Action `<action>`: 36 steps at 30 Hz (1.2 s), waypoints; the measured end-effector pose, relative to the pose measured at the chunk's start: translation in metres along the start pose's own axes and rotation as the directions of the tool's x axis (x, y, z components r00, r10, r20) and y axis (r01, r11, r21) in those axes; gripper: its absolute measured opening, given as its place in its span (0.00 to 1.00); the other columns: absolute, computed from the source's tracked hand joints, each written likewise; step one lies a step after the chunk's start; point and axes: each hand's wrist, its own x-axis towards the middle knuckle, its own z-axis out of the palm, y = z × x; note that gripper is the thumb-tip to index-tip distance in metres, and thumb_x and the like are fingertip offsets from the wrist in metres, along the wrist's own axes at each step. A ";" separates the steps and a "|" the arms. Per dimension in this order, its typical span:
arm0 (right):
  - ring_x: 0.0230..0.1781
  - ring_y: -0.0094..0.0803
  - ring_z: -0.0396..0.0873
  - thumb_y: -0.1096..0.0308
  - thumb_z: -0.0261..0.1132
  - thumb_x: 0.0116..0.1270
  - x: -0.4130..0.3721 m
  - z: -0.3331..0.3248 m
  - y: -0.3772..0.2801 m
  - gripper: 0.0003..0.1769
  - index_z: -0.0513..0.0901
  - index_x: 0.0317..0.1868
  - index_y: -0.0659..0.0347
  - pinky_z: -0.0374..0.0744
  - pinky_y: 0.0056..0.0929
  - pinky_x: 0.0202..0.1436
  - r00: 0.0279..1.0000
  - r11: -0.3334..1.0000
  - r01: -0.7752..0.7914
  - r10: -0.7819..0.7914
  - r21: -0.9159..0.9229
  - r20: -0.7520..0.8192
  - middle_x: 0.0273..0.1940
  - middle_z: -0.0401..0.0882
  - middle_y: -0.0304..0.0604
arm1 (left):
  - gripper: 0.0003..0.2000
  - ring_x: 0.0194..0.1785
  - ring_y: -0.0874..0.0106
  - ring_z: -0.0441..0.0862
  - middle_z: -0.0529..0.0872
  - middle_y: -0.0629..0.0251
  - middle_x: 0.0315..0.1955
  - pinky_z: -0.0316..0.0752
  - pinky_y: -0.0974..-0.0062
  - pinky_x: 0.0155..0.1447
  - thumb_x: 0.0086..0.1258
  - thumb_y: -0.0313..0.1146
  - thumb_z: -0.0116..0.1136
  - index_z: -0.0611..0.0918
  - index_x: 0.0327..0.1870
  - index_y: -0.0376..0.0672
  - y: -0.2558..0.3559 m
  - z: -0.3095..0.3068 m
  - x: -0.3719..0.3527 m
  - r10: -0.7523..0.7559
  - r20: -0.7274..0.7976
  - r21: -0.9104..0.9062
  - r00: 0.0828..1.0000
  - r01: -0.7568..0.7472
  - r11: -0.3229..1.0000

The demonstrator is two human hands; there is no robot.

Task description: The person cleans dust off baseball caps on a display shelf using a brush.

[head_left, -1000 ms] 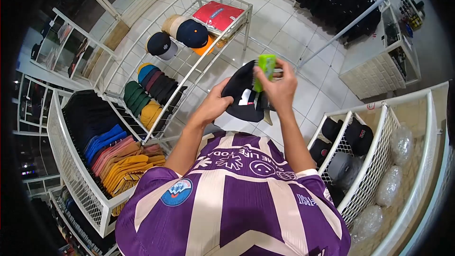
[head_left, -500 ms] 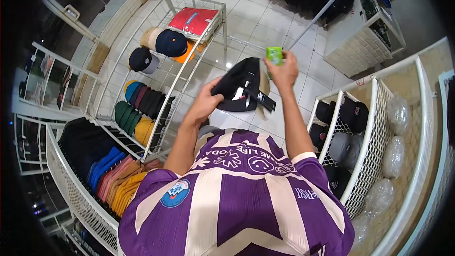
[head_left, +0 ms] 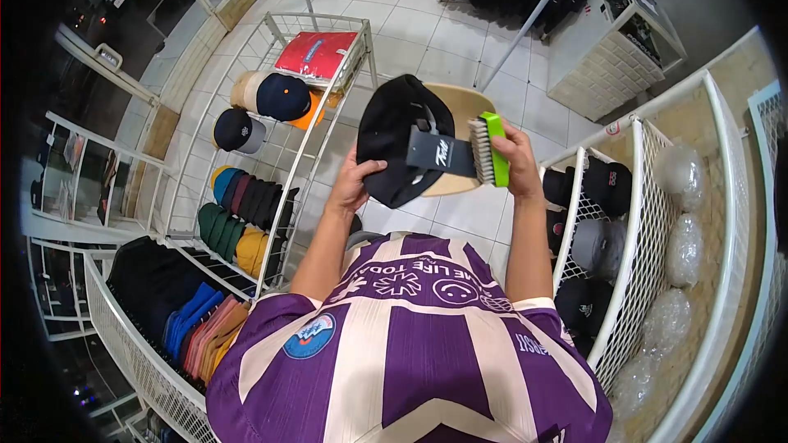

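Observation:
A black cap (head_left: 388, 127) with a beige brim hangs in front of my chest, its crown to the left and its brim to the right. My left hand (head_left: 351, 180) is closed on the crown's lower left edge, thumb on the near side. A dark hang tag (head_left: 433, 150) with white lettering lies across the cap toward the brim. In my right hand (head_left: 519, 162) is a green brush (head_left: 497, 146), gripped by its back. Its pale bristles face left, close to the brim and the end of the tag.
On the left, a white wire rack (head_left: 365, 45) carries a red packet (head_left: 314, 55) and several caps (head_left: 283, 97). Folded clothes (head_left: 209, 324) fill a lower left rack. Mesh shelves (head_left: 636, 230) on the right hold more caps and plastic-wrapped items (head_left: 681, 250). A counter (head_left: 611, 53) stands behind.
The cap has turned to show its brim and tag more fully. My right hand has come lower, and the green brush has turned so its bristles face the cap.

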 end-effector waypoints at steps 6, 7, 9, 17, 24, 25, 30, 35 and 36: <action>0.48 0.26 0.81 0.66 0.72 0.63 0.004 -0.003 -0.015 0.18 0.87 0.48 0.72 0.77 0.28 0.58 0.981 0.982 -0.189 0.188 -0.009 -0.051 0.51 0.83 0.39 | 0.33 0.62 0.66 0.81 0.80 0.57 0.62 0.74 0.70 0.68 0.61 0.19 0.66 0.70 0.70 0.36 0.006 0.009 0.007 0.122 0.131 0.416 0.984 -0.166 0.894; 0.48 0.26 0.81 0.64 0.74 0.60 0.005 0.002 -0.027 0.20 0.87 0.47 0.72 0.78 0.28 0.57 0.993 0.974 -0.114 0.120 -0.196 0.020 0.51 0.84 0.39 | 0.33 0.64 0.65 0.80 0.79 0.56 0.65 0.72 0.69 0.69 0.62 0.21 0.67 0.70 0.71 0.36 0.015 0.015 0.007 0.256 0.203 0.607 0.945 -0.327 0.724; 0.49 0.30 0.82 0.62 0.81 0.50 0.009 0.011 -0.043 0.26 0.88 0.45 0.71 0.78 0.31 0.56 0.986 0.866 -0.020 0.101 -0.500 0.135 0.49 0.84 0.42 | 0.31 0.68 0.61 0.78 0.81 0.54 0.65 0.65 0.64 0.76 0.62 0.24 0.69 0.75 0.69 0.40 0.040 0.041 -0.005 0.398 0.292 0.816 0.870 -0.444 0.371; 0.51 0.40 0.83 0.62 0.82 0.50 0.020 0.056 -0.067 0.30 0.86 0.53 0.66 0.77 0.35 0.62 0.854 0.598 0.520 -0.359 -0.610 0.375 0.54 0.82 0.42 | 0.12 0.38 0.70 0.88 0.90 0.50 0.36 0.81 0.72 0.46 0.67 0.22 0.60 0.84 0.51 0.34 0.029 0.035 0.017 0.318 0.308 0.766 0.897 -0.432 0.477; 0.45 0.41 0.83 0.59 0.74 0.65 0.025 0.066 -0.054 0.31 0.80 0.63 0.70 0.79 0.34 0.49 0.842 0.581 0.264 -0.528 -0.770 -0.110 0.48 0.82 0.50 | 0.11 0.38 0.79 0.82 0.90 0.62 0.37 0.77 0.77 0.43 0.71 0.24 0.62 0.83 0.52 0.32 0.011 0.050 0.003 0.444 0.091 0.784 0.891 -0.339 0.520; 0.44 0.47 0.82 0.58 0.72 0.67 0.026 0.075 -0.052 0.32 0.78 0.66 0.69 0.79 0.39 0.49 0.828 0.471 0.242 -0.557 -0.848 -0.073 0.48 0.81 0.54 | 0.13 0.39 0.78 0.82 0.89 0.62 0.37 0.77 0.76 0.44 0.70 0.23 0.62 0.82 0.54 0.31 0.012 0.056 0.000 0.423 0.101 0.791 0.901 -0.330 0.515; 0.47 0.55 0.81 0.59 0.69 0.70 0.032 0.116 0.011 0.32 0.75 0.69 0.68 0.79 0.43 0.52 0.814 0.430 0.150 -0.564 -0.890 -0.135 0.48 0.80 0.61 | 0.18 0.44 0.62 0.90 0.89 0.45 0.38 0.80 0.67 0.48 0.66 0.23 0.59 0.80 0.57 0.31 0.001 0.074 -0.005 0.294 0.186 0.779 0.938 -0.323 0.538; 0.47 0.54 0.79 0.61 0.72 0.66 0.029 0.115 0.016 0.33 0.76 0.68 0.67 0.78 0.46 0.51 0.781 0.266 0.305 -0.619 -0.914 0.080 0.47 0.79 0.60 | 0.19 0.46 0.65 0.88 0.89 0.47 0.41 0.78 0.69 0.52 0.66 0.22 0.59 0.79 0.59 0.31 -0.006 0.050 0.010 0.323 0.181 0.676 0.929 -0.356 0.645; 0.46 0.55 0.80 0.61 0.72 0.65 0.037 0.104 0.016 0.32 0.79 0.67 0.65 0.78 0.46 0.51 0.768 0.157 0.200 -0.638 -0.967 0.056 0.47 0.80 0.60 | 0.19 0.46 0.65 0.88 0.89 0.47 0.41 0.78 0.69 0.52 0.66 0.22 0.59 0.79 0.59 0.31 -0.007 0.051 0.006 0.320 0.175 0.678 0.931 -0.350 0.646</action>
